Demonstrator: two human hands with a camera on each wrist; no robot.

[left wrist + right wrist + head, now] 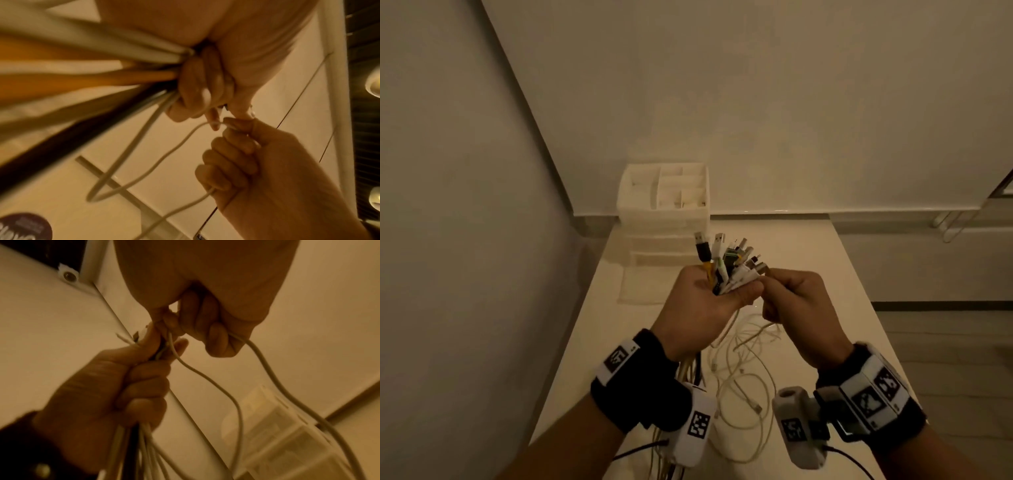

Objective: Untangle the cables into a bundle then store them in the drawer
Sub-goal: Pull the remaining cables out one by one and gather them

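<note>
My left hand [709,301] grips a bunch of cable ends [726,263] above the white table [825,260]; white, black and yellow plugs fan upward from the fist. My right hand [791,301] pinches one white cable [164,155] right beside the bunch, its other fingers curled round the same cable lower down. The cables' loose lengths [743,363] hang from both hands and lie tangled on the table between my wrists. In the left wrist view the left fingers [197,87] close round white, orange and black cords. In the right wrist view the white cable [207,378] loops down from the right fingers [207,324].
A white plastic drawer unit [664,212] with a divided open top stands at the table's far left, against the wall. A pale cloth or sheet [643,284] lies flat in front of it. The table's right edge drops to the floor, where a metal chair leg [955,222] shows.
</note>
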